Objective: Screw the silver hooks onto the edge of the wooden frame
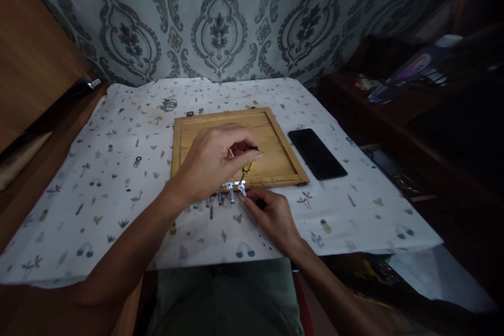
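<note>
My left hand [216,155] is closed around the top of a small screwdriver [247,168] with a yellow and black handle. The screwdriver points down, its tip at the right end of a silver metal hook rack [231,192]. That rack lies along the near edge of a framed wooden board [281,139], its several hooks hanging toward me. With thumb and fingers together, my right hand [273,215] pinches the rightmost hook. My left hand and wrist cover part of the board and may hide the rack's left end.
A black smartphone [317,153] lies right of the board on a printed white cloth [129,241]. Behind the table hangs a patterned curtain or wall covering [219,26]. Wooden furniture [35,52] stands at left. A clear bottle [413,68] leans over a dark shelf at right.
</note>
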### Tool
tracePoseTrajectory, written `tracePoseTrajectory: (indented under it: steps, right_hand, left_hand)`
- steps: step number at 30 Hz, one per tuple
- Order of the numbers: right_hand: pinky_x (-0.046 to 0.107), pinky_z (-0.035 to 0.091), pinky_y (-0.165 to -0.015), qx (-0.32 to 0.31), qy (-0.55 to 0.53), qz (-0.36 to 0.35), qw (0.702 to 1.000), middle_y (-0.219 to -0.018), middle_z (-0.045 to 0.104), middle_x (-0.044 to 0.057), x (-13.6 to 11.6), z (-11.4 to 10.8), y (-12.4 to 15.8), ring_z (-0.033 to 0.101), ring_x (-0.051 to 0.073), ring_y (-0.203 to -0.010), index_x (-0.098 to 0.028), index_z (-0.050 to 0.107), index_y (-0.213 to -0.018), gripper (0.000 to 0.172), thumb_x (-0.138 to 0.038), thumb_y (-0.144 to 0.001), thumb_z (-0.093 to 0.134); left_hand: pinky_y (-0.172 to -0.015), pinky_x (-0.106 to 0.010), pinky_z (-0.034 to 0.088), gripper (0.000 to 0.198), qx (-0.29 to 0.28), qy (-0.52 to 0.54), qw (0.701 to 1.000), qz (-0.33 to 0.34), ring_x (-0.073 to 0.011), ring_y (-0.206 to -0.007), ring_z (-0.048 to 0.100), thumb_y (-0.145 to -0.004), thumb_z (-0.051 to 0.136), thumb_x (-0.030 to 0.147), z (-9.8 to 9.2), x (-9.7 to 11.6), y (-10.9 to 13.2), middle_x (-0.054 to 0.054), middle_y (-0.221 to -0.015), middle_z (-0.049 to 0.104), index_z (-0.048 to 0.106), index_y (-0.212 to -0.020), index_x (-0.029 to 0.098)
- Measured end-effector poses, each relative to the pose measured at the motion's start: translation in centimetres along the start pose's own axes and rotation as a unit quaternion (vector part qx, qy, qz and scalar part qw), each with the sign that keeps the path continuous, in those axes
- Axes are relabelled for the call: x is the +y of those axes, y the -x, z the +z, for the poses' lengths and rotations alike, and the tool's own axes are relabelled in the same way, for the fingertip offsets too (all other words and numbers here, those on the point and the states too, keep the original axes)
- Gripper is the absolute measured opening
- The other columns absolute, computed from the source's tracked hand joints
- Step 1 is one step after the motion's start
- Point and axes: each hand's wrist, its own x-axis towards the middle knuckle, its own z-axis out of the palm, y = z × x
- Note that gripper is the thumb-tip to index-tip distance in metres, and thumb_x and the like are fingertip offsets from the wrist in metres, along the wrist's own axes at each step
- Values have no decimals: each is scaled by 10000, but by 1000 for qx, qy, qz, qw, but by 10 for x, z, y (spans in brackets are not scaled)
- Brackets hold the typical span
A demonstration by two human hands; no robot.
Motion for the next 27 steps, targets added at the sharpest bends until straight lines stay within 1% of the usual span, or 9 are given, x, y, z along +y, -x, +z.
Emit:
tracePoseTrajectory:
  steps: [6, 10, 17, 23, 27]
  right_hand:
    - [296, 429, -587, -1, -5, 4, 1000, -644, 682, 20, 1, 0, -2, 588, 162, -593, -205, 682, -719, 283, -435, -876, 630]
    - [294, 434, -591, -1, -10, 13, 1000, -642, 674, 15, 1, 1, -2, 584, 166, -601, -208, 674, -711, 281, -435, -872, 640]
    - [301, 445, -605, -10, -30, 19, 999, -659, 689, 17, 0, 0, -3, 597, 164, -608, -213, 676, -718, 260, -429, -861, 650]
    - [291, 455, -596, -40, -39, 2, 998, -692, 715, 23, 0, -5, -4, 621, 167, -639, -213, 678, -716, 242, -405, -859, 644]
    - [300, 465, -610, -38, -43, 6, 998, -692, 713, 22, 2, -5, -5, 625, 173, -643, -218, 677, -728, 222, -398, -854, 643]
  left_hand:
    - [-653, -245, 492, 82, 0, -64, 996, 54, -129, -727, 649, -912, 655, 204, 5, 3, 3, -14, -801, 717, 719, -879, 166]
    - [-653, -249, 477, 93, -1, -87, 993, 81, -133, -725, 646, -931, 639, 196, 8, 3, 3, -17, -796, 708, 715, -895, 157]
    - [-642, -245, 478, 125, 1, -98, 993, 66, -126, -714, 635, -945, 628, 236, 9, 3, 1, -9, -785, 701, 708, -871, 174]
    - [-638, -241, 475, 123, 5, -103, 992, 70, -120, -702, 632, -941, 632, 238, 9, 2, 1, -3, -769, 696, 710, -866, 179]
    - [-642, -239, 479, 130, 9, -106, 992, 69, -116, -701, 632, -944, 633, 261, 10, 0, 1, 1, -778, 706, 713, -877, 185]
